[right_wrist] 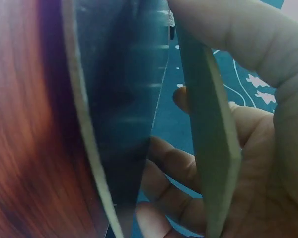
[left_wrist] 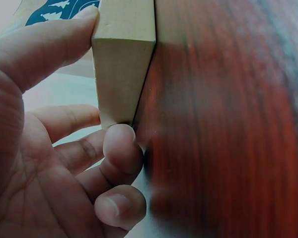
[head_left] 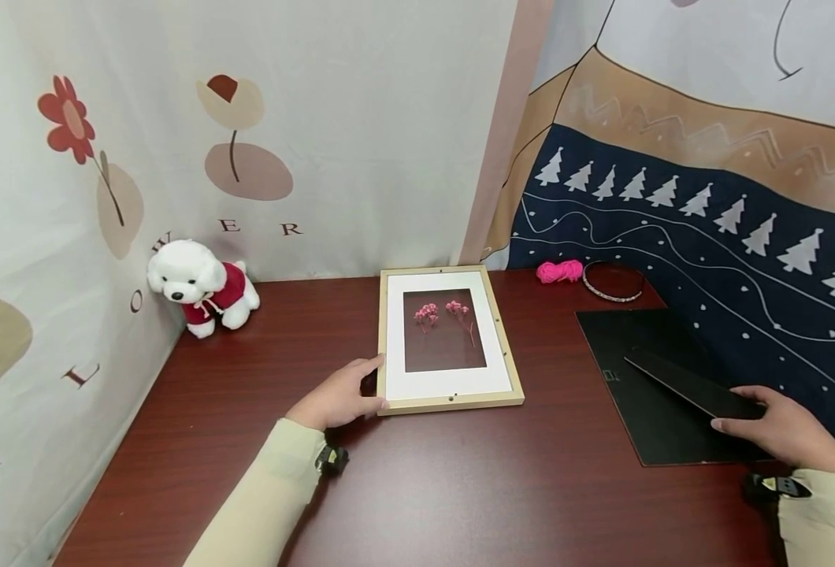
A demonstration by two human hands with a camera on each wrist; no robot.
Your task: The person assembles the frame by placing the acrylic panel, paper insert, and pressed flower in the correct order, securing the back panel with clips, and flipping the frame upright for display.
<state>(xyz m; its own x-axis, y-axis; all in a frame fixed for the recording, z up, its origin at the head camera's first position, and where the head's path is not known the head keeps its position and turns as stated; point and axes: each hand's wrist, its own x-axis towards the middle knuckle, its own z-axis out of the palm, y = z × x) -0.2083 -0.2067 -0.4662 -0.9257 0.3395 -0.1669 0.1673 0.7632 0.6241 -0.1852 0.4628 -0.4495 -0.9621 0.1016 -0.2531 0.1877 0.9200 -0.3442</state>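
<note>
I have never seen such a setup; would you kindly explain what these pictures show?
There is no machine here: a person works with two bare hands. The wide picture is taken from the person's head, the close-ups from the left and right wrists. On the reddish-brown table are a wooden frame around pink flowers, a black board, pink yarn and a ring; a white plush dog is at the left. The left hand grips the frame's near left corner. The right hand pinches a thin dark strip above the board.
</note>
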